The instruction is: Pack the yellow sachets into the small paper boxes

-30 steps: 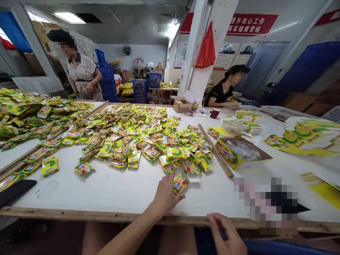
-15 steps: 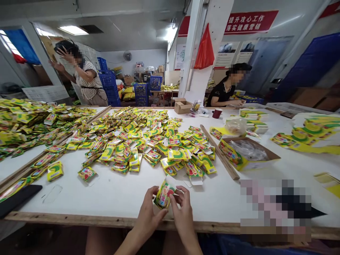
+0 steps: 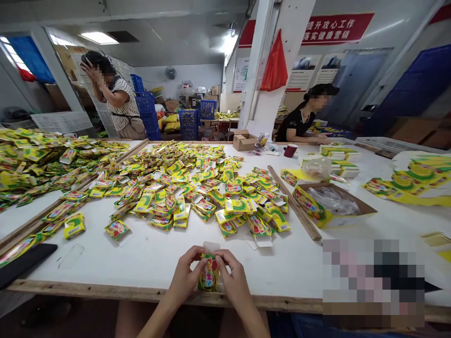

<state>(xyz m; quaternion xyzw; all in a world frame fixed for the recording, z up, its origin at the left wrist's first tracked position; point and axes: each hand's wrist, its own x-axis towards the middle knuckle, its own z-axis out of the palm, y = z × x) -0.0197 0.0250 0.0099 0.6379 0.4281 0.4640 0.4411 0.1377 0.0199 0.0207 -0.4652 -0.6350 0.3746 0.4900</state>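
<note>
Both of my hands hold one small yellow and green carton [image 3: 209,273] upright over the near edge of the white table [image 3: 148,258]. My left hand [image 3: 185,277] grips its left side and my right hand [image 3: 234,280] pinches its right side, fingers curled. A white flap sticks up from the carton's top. Just beyond my hands lies a wide heap of flat yellow cartons [image 3: 197,188].
A wooden strip [image 3: 294,203] borders the heap on the right, with an open cardboard box [image 3: 334,202] beside it. Another heap [image 3: 38,164] fills the far left. A black flat object [image 3: 24,260] lies at the near left. Two people are behind the table.
My left hand took a carton from the heap's edge, my right hand came up to join it, and both drew it toward me and turned it upright.
</note>
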